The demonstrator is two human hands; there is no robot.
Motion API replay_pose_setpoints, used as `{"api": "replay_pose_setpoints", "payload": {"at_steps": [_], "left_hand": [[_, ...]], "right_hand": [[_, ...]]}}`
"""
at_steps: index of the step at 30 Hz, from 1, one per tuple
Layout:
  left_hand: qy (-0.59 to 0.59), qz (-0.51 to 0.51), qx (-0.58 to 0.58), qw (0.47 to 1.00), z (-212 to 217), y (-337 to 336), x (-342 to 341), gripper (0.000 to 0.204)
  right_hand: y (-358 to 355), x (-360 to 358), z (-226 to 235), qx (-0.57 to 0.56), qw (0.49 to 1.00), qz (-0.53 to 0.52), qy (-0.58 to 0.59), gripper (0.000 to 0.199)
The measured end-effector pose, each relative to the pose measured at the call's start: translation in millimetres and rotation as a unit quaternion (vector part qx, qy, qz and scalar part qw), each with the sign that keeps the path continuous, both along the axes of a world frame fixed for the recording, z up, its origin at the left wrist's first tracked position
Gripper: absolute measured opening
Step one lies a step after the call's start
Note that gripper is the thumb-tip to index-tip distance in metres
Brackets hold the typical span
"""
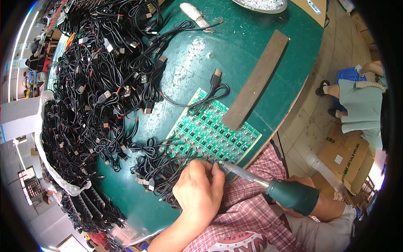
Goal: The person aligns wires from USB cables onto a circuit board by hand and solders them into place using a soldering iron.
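Circuit board (201, 130): green, near middle of desk (302, 54); flat bar (258, 77) overlapping far edge. Left hand (199, 185): fingers bent at near edge, pinch cannot be told. Right hand (303, 182): wrapped round soldering iron (277, 190). Black cables (105, 75): heaped left.

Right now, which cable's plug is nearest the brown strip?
The cable looped over the far end of the board; its plug lies apart; other visible plugs are farther left.
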State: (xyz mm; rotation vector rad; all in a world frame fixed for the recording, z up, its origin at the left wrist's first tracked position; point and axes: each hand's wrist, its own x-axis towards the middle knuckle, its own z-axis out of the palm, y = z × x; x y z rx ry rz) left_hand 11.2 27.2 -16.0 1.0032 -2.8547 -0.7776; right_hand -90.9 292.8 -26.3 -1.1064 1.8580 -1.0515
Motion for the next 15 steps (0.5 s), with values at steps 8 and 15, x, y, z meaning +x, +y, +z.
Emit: {"api": "replay_pose_setpoints", "payload": {"at_steps": [8, 15], "left_hand": [[-0.001, -0.008, 0.000, 1.000, 0, -1, 0, 0.023], [0.004, -0.006, 0.004, 1.000, 1, -1, -1, 0.022]], "right_hand": [[-2, 1, 3, 0.031, 0.999, -0.001, -0.044, 0.044], [8, 15, -7, 0.037, 0.997, -0.043, 0.059, 0.016]]}}
